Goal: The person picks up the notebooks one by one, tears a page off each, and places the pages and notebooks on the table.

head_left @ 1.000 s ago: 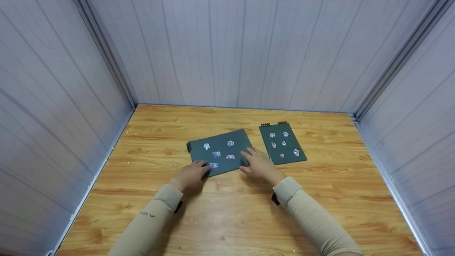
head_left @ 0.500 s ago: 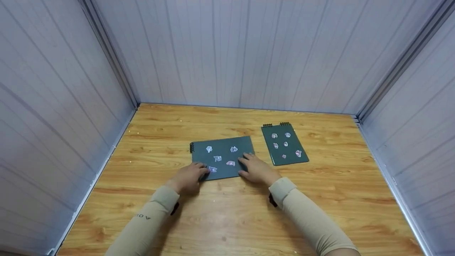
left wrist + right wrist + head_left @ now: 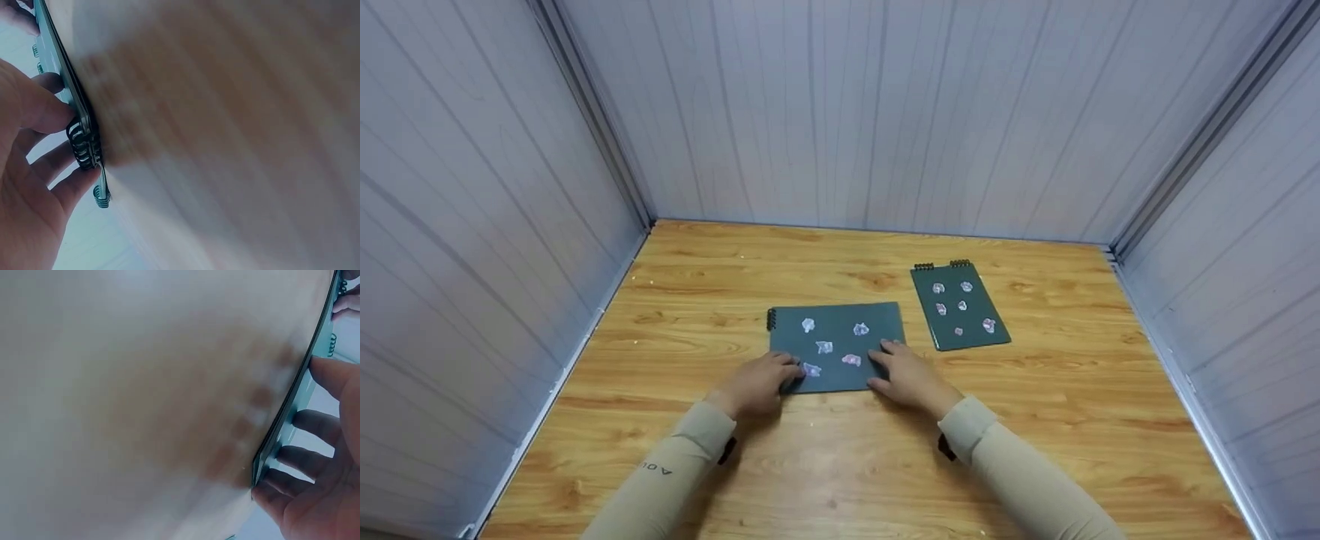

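Note:
A dark green spiral notebook (image 3: 840, 319) with several stickers on its cover lies flat on the wooden table, coils to the left. My left hand (image 3: 761, 381) rests on its near left corner. In the left wrist view, that thumb (image 3: 53, 112) is by the black coil (image 3: 83, 147), with the other fingers around the notebook's left end. On the near right corner rests my right hand (image 3: 911, 377), its fingers loosely spread. Seen from the right wrist, the right thumb (image 3: 332, 376) touches the near edge and the fingertips lie along the cover and right end.
A second, smaller green spiral notebook (image 3: 960, 319) with stickers lies to the right, its coils toward the back wall (image 3: 840, 112). Pale panels stand on the left (image 3: 472, 225) and right (image 3: 1222, 225) of the table (image 3: 825, 465).
Both hands have drawn the larger notebook nearer and turned it, so its near edge now runs almost straight across. The smaller notebook has stayed in place.

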`<state>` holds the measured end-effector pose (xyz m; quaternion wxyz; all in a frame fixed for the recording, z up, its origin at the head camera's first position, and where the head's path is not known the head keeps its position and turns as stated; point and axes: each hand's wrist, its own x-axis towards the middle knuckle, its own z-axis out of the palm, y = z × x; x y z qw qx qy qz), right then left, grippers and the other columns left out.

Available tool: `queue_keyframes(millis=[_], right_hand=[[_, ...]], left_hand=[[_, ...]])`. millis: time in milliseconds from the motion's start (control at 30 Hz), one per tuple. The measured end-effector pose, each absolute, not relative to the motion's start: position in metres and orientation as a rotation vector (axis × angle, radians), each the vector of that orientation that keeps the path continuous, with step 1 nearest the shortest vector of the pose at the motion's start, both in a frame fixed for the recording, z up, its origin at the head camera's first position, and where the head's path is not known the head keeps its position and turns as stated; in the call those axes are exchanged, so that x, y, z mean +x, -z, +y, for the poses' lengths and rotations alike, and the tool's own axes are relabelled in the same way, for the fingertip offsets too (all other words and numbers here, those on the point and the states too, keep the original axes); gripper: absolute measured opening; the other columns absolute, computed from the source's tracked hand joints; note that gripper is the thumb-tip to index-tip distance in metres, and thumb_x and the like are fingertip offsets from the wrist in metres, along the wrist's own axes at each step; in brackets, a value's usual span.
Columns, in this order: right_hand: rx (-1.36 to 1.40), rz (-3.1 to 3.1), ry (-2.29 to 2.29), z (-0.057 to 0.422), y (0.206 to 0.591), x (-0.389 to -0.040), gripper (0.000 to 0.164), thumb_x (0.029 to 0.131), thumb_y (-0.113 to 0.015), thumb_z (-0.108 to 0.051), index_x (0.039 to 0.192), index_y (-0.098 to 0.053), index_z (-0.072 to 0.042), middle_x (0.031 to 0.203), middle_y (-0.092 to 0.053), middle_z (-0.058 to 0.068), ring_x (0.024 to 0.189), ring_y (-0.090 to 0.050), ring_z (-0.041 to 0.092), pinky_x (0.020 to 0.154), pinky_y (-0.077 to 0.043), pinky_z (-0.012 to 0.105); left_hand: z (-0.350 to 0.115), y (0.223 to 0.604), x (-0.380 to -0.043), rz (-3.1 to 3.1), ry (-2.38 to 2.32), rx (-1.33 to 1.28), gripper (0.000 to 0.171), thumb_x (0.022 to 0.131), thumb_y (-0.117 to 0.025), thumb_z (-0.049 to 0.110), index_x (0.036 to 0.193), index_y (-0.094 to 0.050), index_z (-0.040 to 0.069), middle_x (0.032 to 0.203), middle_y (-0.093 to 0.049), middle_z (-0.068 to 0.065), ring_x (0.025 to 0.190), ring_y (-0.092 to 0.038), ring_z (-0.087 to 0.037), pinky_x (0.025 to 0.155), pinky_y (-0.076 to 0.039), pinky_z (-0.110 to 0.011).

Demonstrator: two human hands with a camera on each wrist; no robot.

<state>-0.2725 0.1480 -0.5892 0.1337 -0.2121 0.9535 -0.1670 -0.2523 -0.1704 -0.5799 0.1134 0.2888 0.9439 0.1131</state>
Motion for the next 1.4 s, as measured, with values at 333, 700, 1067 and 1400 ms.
queue_keyframes(millis=[333, 700, 1067, 1400], right_hand=[[-0.558, 2.798, 0.516, 0.158, 0.587, -0.238, 0.060, 0.106, -0.071, -0.041, 0.157, -0.060, -0.011, 0.169, -0.047, 0.022, 0.159, -0.041, 0.045, 0.130, -0.035, 0.060], [-0.534, 2.812, 0.516, 0.165, 0.585, -0.206, 0.061, 0.103, -0.076, -0.041, 0.153, -0.063, -0.010, 0.165, -0.051, 0.023, 0.155, -0.046, 0.047, 0.125, -0.042, 0.062], [-0.513, 2.807, 0.477, 0.166, 0.579, -0.207, 0.066, 0.102, -0.076, -0.045, 0.156, -0.060, -0.010, 0.165, -0.051, 0.023, 0.154, -0.048, 0.044, 0.124, -0.044, 0.061], [-0.607, 2.822, 0.555, 0.172, 0.567, -0.248, 0.075, 0.103, -0.075, -0.045, 0.164, -0.050, -0.010, 0.173, -0.041, 0.018, 0.162, -0.038, 0.039, 0.130, -0.035, 0.058]], left_hand=[[-0.164, 0.580, -0.240, 2.747, -0.414, 0.948, 0.054, 0.088, -0.068, -0.005, 0.139, -0.074, 0.012, 0.148, -0.067, -0.012, 0.136, -0.063, -0.034, 0.117, -0.052, -0.053], [-0.161, 0.582, -0.220, 2.767, -0.403, 1.041, 0.047, 0.093, -0.064, -0.007, 0.134, -0.078, 0.011, 0.144, -0.070, -0.010, 0.128, -0.067, -0.031, 0.112, -0.056, -0.053], [-0.149, 0.580, -0.223, 2.801, -0.315, 1.078, 0.026, 0.107, -0.063, 0.012, 0.127, -0.080, 0.012, 0.133, -0.073, -0.010, 0.120, -0.070, -0.030, 0.105, -0.060, -0.050], [-0.131, 0.579, -0.255, 2.850, -0.263, 0.960, 0.057, 0.109, -0.066, 0.040, 0.155, -0.060, 0.008, 0.161, -0.055, -0.021, 0.153, -0.048, -0.044, 0.127, -0.040, -0.057]])
